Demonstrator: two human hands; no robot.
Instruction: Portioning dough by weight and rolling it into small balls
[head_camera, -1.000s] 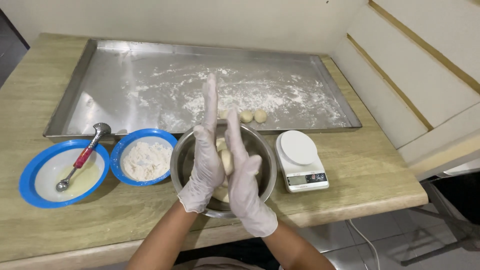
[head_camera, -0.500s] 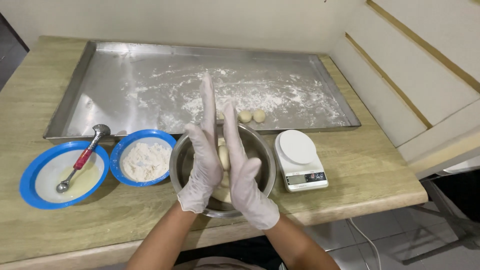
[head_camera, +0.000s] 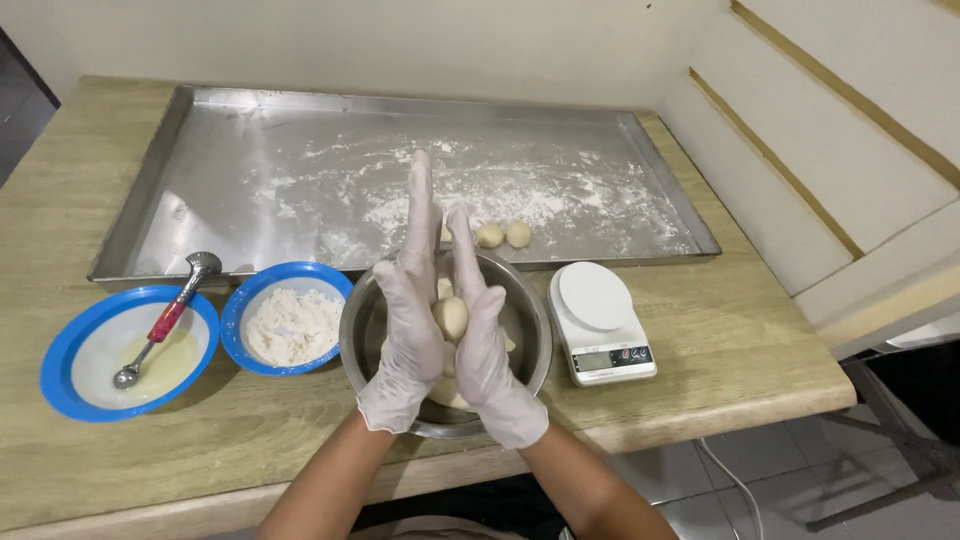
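My left hand (head_camera: 412, 300) and my right hand (head_camera: 487, 345), both in thin white gloves, are pressed palm to palm with the fingers pointing up. Between the palms sits a small pale dough ball (head_camera: 451, 317). The hands hover over a round steel bowl (head_camera: 530, 330) that holds more dough. On the floured metal tray (head_camera: 250, 180) behind the bowl lie two small dough balls (head_camera: 503, 235), side by side.
A small white kitchen scale (head_camera: 600, 320) stands right of the bowl. Left of it are a blue bowl of flour (head_camera: 292, 318) and a blue plate of pale liquid (head_camera: 90, 350) with a red-handled scoop (head_camera: 165, 318). The wooden table edge runs near me.
The palms have slid against each other, the right hand moving up slightly, and the dough ball between them now shows more clearly.
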